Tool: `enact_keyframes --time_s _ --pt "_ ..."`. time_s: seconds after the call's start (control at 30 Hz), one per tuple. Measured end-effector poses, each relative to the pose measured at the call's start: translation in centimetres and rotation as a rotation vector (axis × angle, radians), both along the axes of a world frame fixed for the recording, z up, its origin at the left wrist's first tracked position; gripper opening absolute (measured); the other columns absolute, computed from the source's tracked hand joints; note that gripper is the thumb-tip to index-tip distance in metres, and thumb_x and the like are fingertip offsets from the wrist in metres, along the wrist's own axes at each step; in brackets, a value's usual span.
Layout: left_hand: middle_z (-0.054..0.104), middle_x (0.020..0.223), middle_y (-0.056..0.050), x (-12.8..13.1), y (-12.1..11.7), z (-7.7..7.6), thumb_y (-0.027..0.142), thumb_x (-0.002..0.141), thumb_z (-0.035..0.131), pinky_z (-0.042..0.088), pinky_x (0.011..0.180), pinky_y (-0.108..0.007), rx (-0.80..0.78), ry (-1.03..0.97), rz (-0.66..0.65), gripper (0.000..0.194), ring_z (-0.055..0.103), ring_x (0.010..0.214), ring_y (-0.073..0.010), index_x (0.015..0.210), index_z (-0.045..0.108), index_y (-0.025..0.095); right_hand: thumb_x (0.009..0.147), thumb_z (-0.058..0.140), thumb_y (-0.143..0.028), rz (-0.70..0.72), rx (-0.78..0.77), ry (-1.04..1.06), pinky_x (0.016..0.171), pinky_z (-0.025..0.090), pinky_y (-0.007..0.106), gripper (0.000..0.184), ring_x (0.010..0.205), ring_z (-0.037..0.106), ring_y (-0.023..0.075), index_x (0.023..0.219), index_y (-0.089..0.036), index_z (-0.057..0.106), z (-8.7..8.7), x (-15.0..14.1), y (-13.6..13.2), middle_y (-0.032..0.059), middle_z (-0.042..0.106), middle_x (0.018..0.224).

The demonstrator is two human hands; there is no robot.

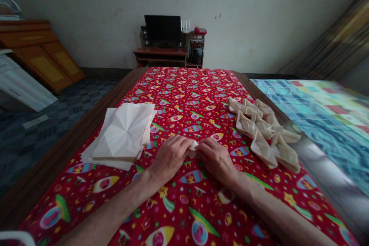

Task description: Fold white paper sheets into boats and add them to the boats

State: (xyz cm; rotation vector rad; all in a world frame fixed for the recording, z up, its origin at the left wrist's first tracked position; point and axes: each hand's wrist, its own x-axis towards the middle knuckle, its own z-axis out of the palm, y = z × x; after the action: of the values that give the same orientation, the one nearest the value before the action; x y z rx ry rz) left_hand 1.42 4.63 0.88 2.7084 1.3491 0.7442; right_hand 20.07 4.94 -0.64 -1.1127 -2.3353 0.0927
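Note:
A small folded piece of white paper (193, 148) sits between my two hands at the middle of the red cloth. My left hand (172, 154) pinches its left side, fingers curled and pressed together. From the right, my right hand (216, 156) grips the other side with bent fingers. Most of the paper is hidden behind the fingertips. To the left lies a stack of creased white paper sheets (123, 132), the top one marked with folds radiating from its centre. On the right, several folded paper shapes (261, 127) stand grouped in rows.
The red patterned tablecloth (190, 215) covers a long table with a dark wooden edge (115, 84). A bed with a patterned cover (314, 111) adjoins the right side. Beyond the far end, a desk (161, 50) holds a monitor (163, 29). A wooden cabinet (43, 57) stands left.

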Motion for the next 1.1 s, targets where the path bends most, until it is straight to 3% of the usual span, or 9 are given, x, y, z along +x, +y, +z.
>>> enact_keyframes --time_s 0.23,0.47,0.63,0.83,1.1 --pt "0.062 0.087 -0.002 -1.3 0.7 -1.4 0.018 0.090 0.053 0.044 0.078 -0.029 -0.072 -0.082 -0.067 0.011 0.055 0.086 -0.0169 0.085 0.062 0.019 0.091 0.044 -0.015 0.017 -0.057 -0.024 0.062 0.037 0.023 0.022 0.074 0.052 0.0143 0.086 -0.019 0.066 -0.6 0.6 0.2 0.0042 0.060 0.082" --pt "0.060 0.084 -0.002 -1.2 1.3 -2.0 0.023 0.089 0.056 0.045 0.077 -0.029 -0.148 -0.151 0.055 0.011 0.054 0.084 -0.0174 0.081 0.062 0.017 0.092 0.047 -0.024 -0.060 -0.172 0.057 0.061 0.037 0.023 0.020 0.068 0.053 0.0135 0.084 -0.018 0.064 -0.2 0.4 0.1 0.0037 0.058 0.077" --pt "0.059 0.080 -0.002 -1.3 1.5 -2.6 0.021 0.086 0.059 0.045 0.076 -0.029 -0.153 -0.220 0.074 0.011 0.054 0.082 -0.0166 0.077 0.062 0.018 0.094 0.044 -0.028 -0.105 -0.200 0.020 0.063 0.037 0.024 0.023 0.069 0.054 0.0137 0.084 -0.019 0.063 0.2 0.0 0.2 0.0032 0.058 0.078" --pt "0.058 0.073 -0.001 -1.1 1.4 -2.7 0.024 0.084 0.062 0.044 0.067 -0.026 -0.196 -0.299 0.133 0.015 0.056 0.072 -0.0145 0.070 0.062 0.017 0.094 0.044 -0.029 -0.153 -0.142 -0.078 0.060 0.034 0.025 0.023 0.067 0.054 0.0145 0.079 -0.019 0.059 0.5 -0.5 0.5 0.0037 0.059 0.076" --pt "0.059 0.077 -0.001 -0.4 1.2 -2.0 0.026 0.085 0.061 0.043 0.068 -0.027 -0.178 -0.184 0.222 0.016 0.057 0.075 -0.0155 0.071 0.058 0.019 0.095 0.044 -0.035 -0.198 -0.141 -0.228 0.054 0.027 0.026 0.026 0.065 0.055 0.0148 0.080 -0.019 0.058 0.7 -0.6 1.2 0.0039 0.061 0.075"
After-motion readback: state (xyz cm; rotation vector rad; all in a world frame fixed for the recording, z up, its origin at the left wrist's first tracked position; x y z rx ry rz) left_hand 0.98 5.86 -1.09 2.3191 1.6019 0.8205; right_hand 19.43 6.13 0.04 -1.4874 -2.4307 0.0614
